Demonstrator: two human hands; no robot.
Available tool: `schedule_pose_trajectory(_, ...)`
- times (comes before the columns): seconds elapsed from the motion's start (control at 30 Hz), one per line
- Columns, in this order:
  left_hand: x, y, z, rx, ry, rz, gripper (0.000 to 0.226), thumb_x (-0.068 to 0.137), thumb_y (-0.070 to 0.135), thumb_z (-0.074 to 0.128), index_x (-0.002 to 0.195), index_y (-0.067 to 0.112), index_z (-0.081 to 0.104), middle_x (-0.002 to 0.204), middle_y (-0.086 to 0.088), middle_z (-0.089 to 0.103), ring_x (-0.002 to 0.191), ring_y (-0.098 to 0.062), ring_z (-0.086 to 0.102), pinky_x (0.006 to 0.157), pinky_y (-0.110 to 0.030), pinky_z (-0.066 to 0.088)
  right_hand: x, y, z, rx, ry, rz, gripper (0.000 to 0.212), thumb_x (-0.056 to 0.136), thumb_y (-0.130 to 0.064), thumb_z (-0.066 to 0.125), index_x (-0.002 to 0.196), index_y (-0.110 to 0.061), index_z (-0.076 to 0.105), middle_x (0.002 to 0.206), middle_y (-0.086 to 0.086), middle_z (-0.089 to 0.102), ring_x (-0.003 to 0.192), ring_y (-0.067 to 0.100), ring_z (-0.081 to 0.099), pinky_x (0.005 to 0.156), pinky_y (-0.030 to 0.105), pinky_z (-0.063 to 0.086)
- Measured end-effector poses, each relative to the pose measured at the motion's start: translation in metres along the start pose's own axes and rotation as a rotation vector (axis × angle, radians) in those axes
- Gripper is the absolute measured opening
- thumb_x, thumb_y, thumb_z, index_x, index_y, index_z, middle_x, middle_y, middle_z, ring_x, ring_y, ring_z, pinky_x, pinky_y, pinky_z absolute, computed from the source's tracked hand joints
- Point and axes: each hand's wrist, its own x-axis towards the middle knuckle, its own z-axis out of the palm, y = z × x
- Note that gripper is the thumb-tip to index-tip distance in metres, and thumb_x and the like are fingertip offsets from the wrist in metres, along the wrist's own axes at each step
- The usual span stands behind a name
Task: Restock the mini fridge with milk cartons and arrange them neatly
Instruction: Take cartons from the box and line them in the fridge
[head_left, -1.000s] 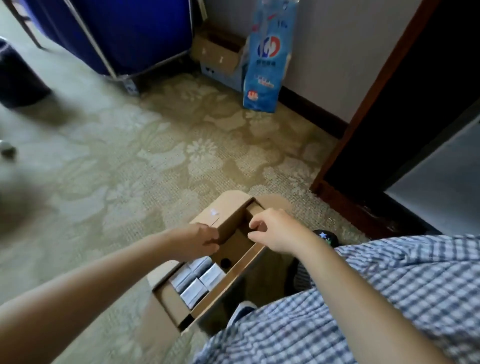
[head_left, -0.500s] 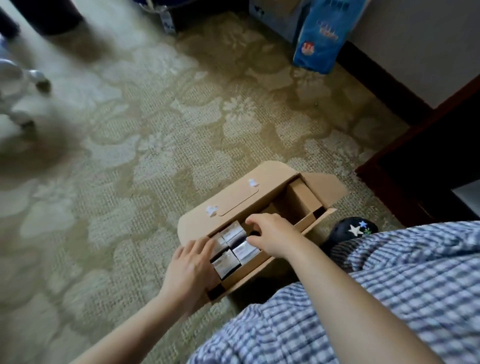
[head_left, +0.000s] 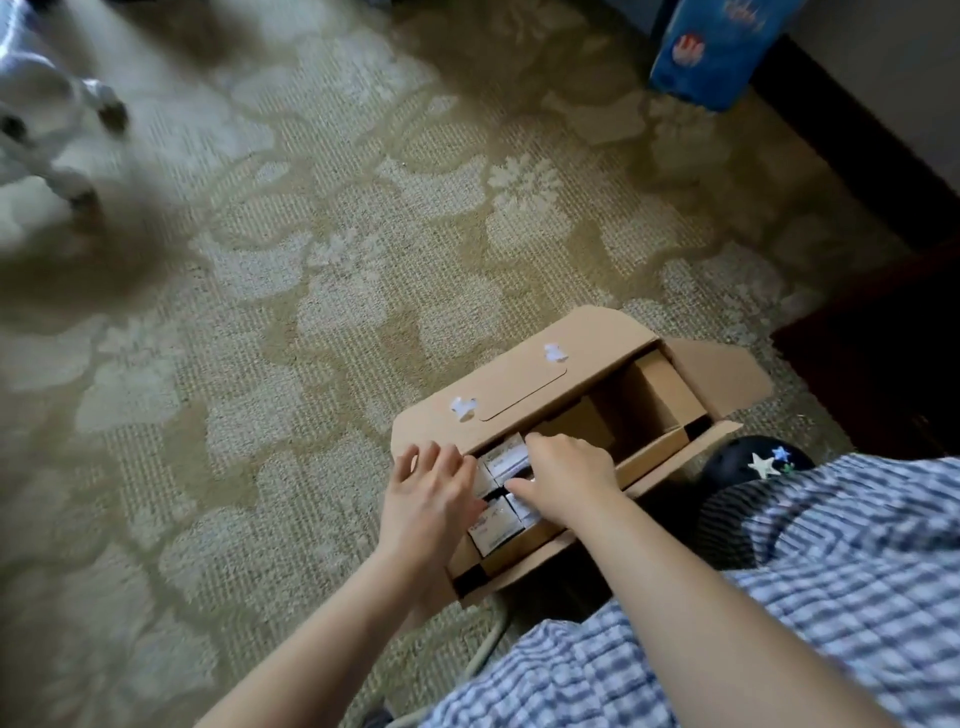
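Note:
An open cardboard box (head_left: 524, 384) lies on the patterned carpet in front of me. Several small white milk cartons (head_left: 493, 527) stand packed in its near left end; the far right end holds only cardboard dividers. My left hand (head_left: 431, 493) rests with spread fingers on the box's left edge and touches the cartons. My right hand (head_left: 569, 475) reaches in from the right, with thumb and fingers curled over one milk carton (head_left: 504, 460). No fridge is in view.
Dark wooden furniture (head_left: 878, 374) stands at the right beside the box. A blue bag (head_left: 711, 52) leans on the wall at top right. A blurred white object (head_left: 47, 156) sits at top left. My star-marked dark shoe (head_left: 753, 460) and checked garment (head_left: 779, 597) are right of the box.
The view has tilted down and closer to the box. Both hands moved from the box's flap and middle to the cartons at its left end, the right one closing over a carton.

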Motion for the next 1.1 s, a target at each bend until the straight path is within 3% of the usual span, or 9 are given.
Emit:
schedule_pose_trajectory(0.13,0.003,-0.003,0.005,-0.049,0.043,-0.019,0.047,0.043,0.047,0.087,0.075,0.019,0.069,0.081,0.001,0.062,0.086,-0.021,0.056,0.086,-0.035,0.030,0.005,-0.007,0.007,0.018,0.083,-0.010,0.044,0.090,-0.046,0.055,0.115,-0.012,0.048,0.115,0.006,0.062,0.111,0.027,0.058,0.077,0.034,0.046)
schedule_pose_trajectory(0.3,0.004,-0.006,0.008,-0.067,0.030,-0.013,0.062,0.042,0.053,0.085,0.092,0.018,0.072,0.107,0.000,0.063,0.109,-0.019,0.043,0.092,-0.035,0.027,0.007,-0.009,0.011,0.055,0.159,-0.021,0.048,0.083,-0.044,0.061,0.115,-0.011,0.045,0.115,0.006,0.060,0.110,0.027,0.058,0.075,0.033,0.044)
schedule_pose_trajectory(0.47,0.011,-0.012,0.007,-0.113,-0.022,0.060,0.055,0.048,0.054,0.081,0.092,0.022,0.073,0.106,0.005,0.064,0.112,-0.017,0.042,0.094,-0.035,0.028,0.010,-0.002,0.012,0.089,0.174,0.038,0.050,0.082,-0.038,0.063,0.118,-0.010,0.042,0.116,0.007,0.058,0.109,0.028,0.059,0.069,0.030,0.039)
schedule_pose_trajectory(0.6,0.011,-0.011,0.006,-0.157,0.012,0.119,0.049,0.051,0.047,0.078,0.090,0.018,0.072,0.107,0.004,0.065,0.111,-0.017,0.043,0.095,-0.035,0.029,0.010,0.003,0.014,0.142,0.173,0.068,0.044,0.085,-0.037,0.062,0.115,-0.011,0.043,0.117,0.008,0.058,0.111,0.029,0.058,0.072,0.031,0.041)
schedule_pose_trajectory(0.73,0.008,-0.012,-0.004,-0.193,0.048,0.111,0.038,0.066,0.046,0.054,0.082,0.015,0.069,0.108,0.000,0.064,0.109,-0.017,0.045,0.095,-0.034,0.029,0.011,0.015,0.010,0.228,0.145,0.117,0.044,0.086,-0.040,0.061,0.113,-0.011,0.045,0.119,0.009,0.059,0.113,0.030,0.057,0.081,0.035,0.046)
schedule_pose_trajectory(0.93,0.017,-0.007,-0.033,-0.350,0.076,0.116,0.034,0.074,0.045,0.051,0.096,0.019,0.051,0.109,-0.003,0.064,0.103,-0.017,0.047,0.086,-0.033,0.037,-0.003,0.031,-0.022,0.334,0.232,0.157,0.046,0.086,-0.045,0.057,0.113,-0.010,0.045,0.121,0.012,0.058,0.112,0.033,0.055,0.084,0.035,0.044)
schedule_pose_trajectory(1.03,0.029,0.005,-0.057,-0.493,0.058,0.076,0.032,0.077,0.045,0.049,0.101,0.024,0.042,0.095,0.002,0.062,0.087,-0.019,0.056,0.075,-0.035,0.050,-0.017,0.042,-0.052,0.455,0.286,0.132,0.042,0.082,-0.044,0.061,0.102,-0.013,0.042,0.114,0.014,0.059,0.105,0.034,0.056,0.074,0.034,0.042)
schedule_pose_trajectory(1.1,0.038,0.016,-0.075,-0.540,0.077,0.108,0.035,0.080,0.047,0.048,0.104,0.023,0.045,0.092,0.004,0.060,0.079,-0.019,0.059,0.067,-0.030,0.049,-0.032,0.052,-0.072,0.479,0.354,0.113,0.042,0.080,-0.043,0.064,0.096,-0.013,0.040,0.105,0.011,0.058,0.100,0.032,0.057,0.068,0.030,0.037)
